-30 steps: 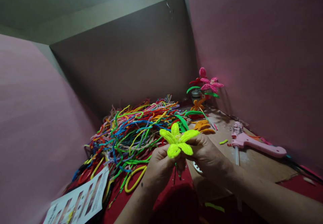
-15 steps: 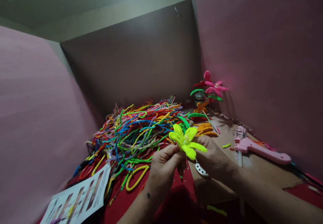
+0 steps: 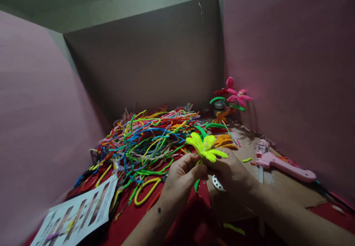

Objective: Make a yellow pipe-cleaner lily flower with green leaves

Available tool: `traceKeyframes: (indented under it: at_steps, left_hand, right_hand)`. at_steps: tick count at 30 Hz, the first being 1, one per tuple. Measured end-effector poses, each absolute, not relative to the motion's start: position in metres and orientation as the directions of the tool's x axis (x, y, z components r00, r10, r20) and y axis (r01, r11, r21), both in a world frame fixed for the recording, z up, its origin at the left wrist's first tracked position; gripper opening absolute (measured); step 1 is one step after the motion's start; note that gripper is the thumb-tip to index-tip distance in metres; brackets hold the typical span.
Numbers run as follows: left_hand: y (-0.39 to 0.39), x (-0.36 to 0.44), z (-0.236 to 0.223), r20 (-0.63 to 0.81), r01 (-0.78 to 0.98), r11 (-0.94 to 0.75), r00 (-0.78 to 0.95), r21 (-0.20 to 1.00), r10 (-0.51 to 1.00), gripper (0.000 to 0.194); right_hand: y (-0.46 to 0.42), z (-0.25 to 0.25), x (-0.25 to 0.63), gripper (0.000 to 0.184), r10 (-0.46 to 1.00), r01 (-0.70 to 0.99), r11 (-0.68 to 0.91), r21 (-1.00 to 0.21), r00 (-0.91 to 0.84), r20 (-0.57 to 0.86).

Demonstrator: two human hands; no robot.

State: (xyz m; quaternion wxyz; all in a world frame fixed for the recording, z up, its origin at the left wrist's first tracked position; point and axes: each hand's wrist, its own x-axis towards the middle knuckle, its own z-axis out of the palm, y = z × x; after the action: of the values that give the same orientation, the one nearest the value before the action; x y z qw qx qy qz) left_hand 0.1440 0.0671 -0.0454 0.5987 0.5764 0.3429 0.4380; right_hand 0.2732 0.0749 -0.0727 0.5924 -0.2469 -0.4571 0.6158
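Note:
A bright yellow pipe-cleaner flower (image 3: 205,148) is held up in front of me, its petals spread and tilted. My left hand (image 3: 181,177) pinches it just below the petals between thumb and fingers. From the other side, my right hand (image 3: 234,172) grips close under the right petals, its fingertips partly hidden behind the flower. Below the hands a green leaf-like piece (image 3: 196,186) shows. Beside the right hand is a pale piece with dark holes (image 3: 217,183), whose kind I cannot make out.
Behind the hands lies a heap of coloured pipe cleaners (image 3: 149,139). Yellow-handled scissors (image 3: 146,192) and a printed sheet (image 3: 80,211) are at left. A pink glue gun (image 3: 285,166) rests on cardboard (image 3: 288,190) at right. Orange petals (image 3: 224,142) and a pink flower (image 3: 239,96) stand farther back.
The yellow flower has turned from facing me to a tilted side view, and its base now shows above the left thumb. Both hands stay on it. The camera view has shifted slightly.

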Motion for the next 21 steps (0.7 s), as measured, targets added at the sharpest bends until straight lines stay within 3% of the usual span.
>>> traceKeyframes:
  at_steps: [5, 9, 18, 21]
  left_hand:
    - [0.0653, 0.1478, -0.0438, 0.153, -0.206, -0.103, 0.244, 0.973, 0.958, 0.025]
    - [0.0680, 0.1485, -0.0465, 0.197, -0.278, -0.117, 0.280, 0.953, 0.940, 0.021]
    - [0.0730, 0.1457, -0.0533, 0.127, -0.370, -0.010, 0.293, 0.929, 0.948, 0.017]
    - [0.0720, 0.1443, -0.0517, 0.107, -0.319, -0.019, 0.261, 0.948, 0.959, 0.017]
  right_hand:
    - [0.0777, -0.0749, 0.2729, 0.021, 0.970, -0.536, 0.139, -0.833, -0.097, 0.224]
    - [0.0770, -0.0754, 0.2712, 0.021, 0.968, -0.530, 0.105, -0.841, -0.139, 0.208]
    - [0.0743, -0.0711, 0.2648, 0.020, 0.948, -0.595, 0.062, -0.802, -0.217, 0.235]
    - [0.0728, -0.0729, 0.2677, 0.025, 0.944, -0.541, 0.147, -0.828, -0.174, 0.281]
